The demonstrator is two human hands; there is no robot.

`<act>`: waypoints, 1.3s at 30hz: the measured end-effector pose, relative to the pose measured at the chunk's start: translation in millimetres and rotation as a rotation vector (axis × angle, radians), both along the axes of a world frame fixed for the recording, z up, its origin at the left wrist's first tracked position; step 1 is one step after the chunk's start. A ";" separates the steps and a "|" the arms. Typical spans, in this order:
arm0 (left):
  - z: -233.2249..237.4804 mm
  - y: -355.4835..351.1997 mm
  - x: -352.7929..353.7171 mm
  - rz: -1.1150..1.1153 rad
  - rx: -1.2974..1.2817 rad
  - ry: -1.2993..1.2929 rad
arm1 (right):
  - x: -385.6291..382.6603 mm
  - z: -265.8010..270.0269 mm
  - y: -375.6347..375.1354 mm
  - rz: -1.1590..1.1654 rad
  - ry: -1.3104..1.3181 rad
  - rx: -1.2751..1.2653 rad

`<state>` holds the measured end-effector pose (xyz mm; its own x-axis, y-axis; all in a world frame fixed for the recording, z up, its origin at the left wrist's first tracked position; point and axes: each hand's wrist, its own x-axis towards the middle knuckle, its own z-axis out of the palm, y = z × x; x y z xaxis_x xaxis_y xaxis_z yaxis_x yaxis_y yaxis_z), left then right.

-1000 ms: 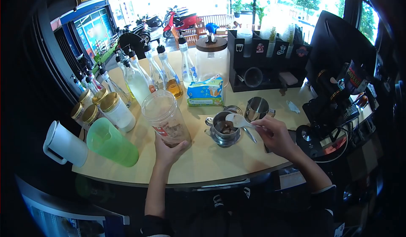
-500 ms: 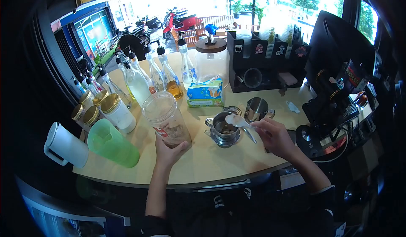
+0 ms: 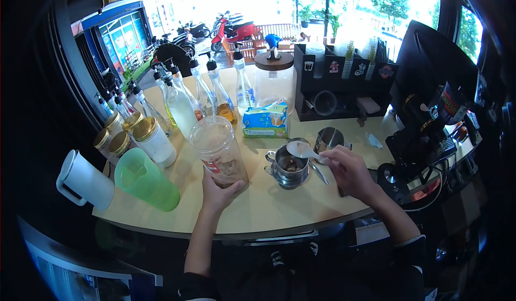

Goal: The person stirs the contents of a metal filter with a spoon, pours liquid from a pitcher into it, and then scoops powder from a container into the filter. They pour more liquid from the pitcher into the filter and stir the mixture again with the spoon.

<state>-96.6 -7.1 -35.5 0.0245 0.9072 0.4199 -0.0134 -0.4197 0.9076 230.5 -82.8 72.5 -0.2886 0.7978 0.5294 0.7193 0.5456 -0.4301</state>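
My left hand (image 3: 219,193) grips the base of a clear plastic jar (image 3: 217,149) with brown powder in its bottom, tilted toward the right. My right hand (image 3: 348,170) holds a white plastic spoon (image 3: 302,150) over a metal filter cup (image 3: 290,167) that has dark grounds inside. A second steel cup (image 3: 329,138) stands just behind the spoon.
A green pitcher (image 3: 145,179) and a white jug (image 3: 84,180) stand at the left. Gold-lidded jars (image 3: 144,138), pump syrup bottles (image 3: 215,91), a blue carton (image 3: 264,119), a glass jar with wooden lid (image 3: 274,80) and a black cup organiser (image 3: 344,80) line the back. A coffee grinder (image 3: 430,126) stands right.
The spoon has stayed over the filter cup with little movement. The view has shifted slightly, so the jar and cups sit a bit lower and to the right in the frame.
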 end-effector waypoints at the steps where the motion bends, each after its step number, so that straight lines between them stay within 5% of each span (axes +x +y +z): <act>1: 1.5 -0.9 0.7 0.001 -0.001 0.015 | -3.7 4.7 3.4 0.006 -0.005 0.003; 7: -7.1 3.8 -2.6 -0.080 -0.117 -0.098 | -58.1 50.2 36.5 0.154 -0.009 0.225; 12: 1.7 2.0 -1.1 0.050 0.064 0.039 | -103.8 80.2 68.8 0.203 -0.442 0.534; 18: -9.9 9.2 -11.4 0.129 0.118 0.219 | -151.7 78.3 99.2 0.218 -0.793 0.561; 29: -2.2 3.4 -14.6 0.287 0.083 0.246 | -95.3 69.4 76.6 0.192 -0.188 0.523; 34: 0.7 -1.7 -22.9 0.704 0.681 0.339 | -6.0 16.4 76.7 -0.012 0.071 0.394; 39: 31.2 -19.8 30.4 0.400 0.943 0.343 | 58.0 -49.7 71.4 -0.337 0.275 0.014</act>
